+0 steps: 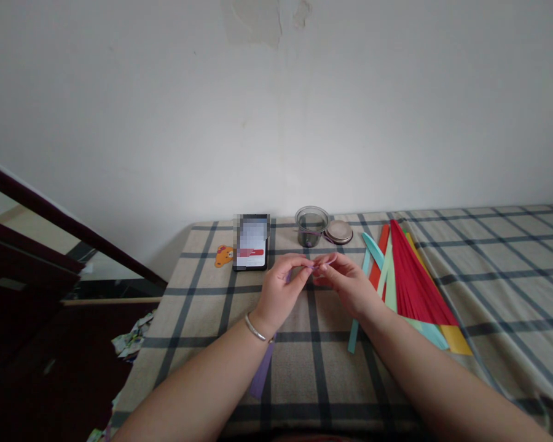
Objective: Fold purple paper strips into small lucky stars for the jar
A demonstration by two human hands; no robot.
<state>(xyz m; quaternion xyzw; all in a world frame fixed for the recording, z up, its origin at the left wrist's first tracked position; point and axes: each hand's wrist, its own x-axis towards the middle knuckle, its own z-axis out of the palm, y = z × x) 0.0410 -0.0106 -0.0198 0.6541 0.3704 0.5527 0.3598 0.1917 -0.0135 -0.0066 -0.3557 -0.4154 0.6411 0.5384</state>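
My left hand (pixel 283 287) and my right hand (pixel 345 283) meet above the middle of the checked cloth (pixel 203 319). Both pinch one thin purple paper strip (pixel 321 263) between fingertips. The strip's long tail (pixel 262 374) hangs down under my left wrist, which wears a silver bangle (pixel 255 330). A fan of coloured paper strips (pixel 410 282), red, green, teal, orange and yellow, lies just right of my right hand.
A phone (pixel 251 242) lies at the back of the cloth with a small orange bear sticker (pixel 223 256) to its left. A small glass jar (pixel 311 226) and its lid (pixel 338 231) stand behind my hands. The surface's left edge drops to a dark floor with paper scraps (pixel 131 341).
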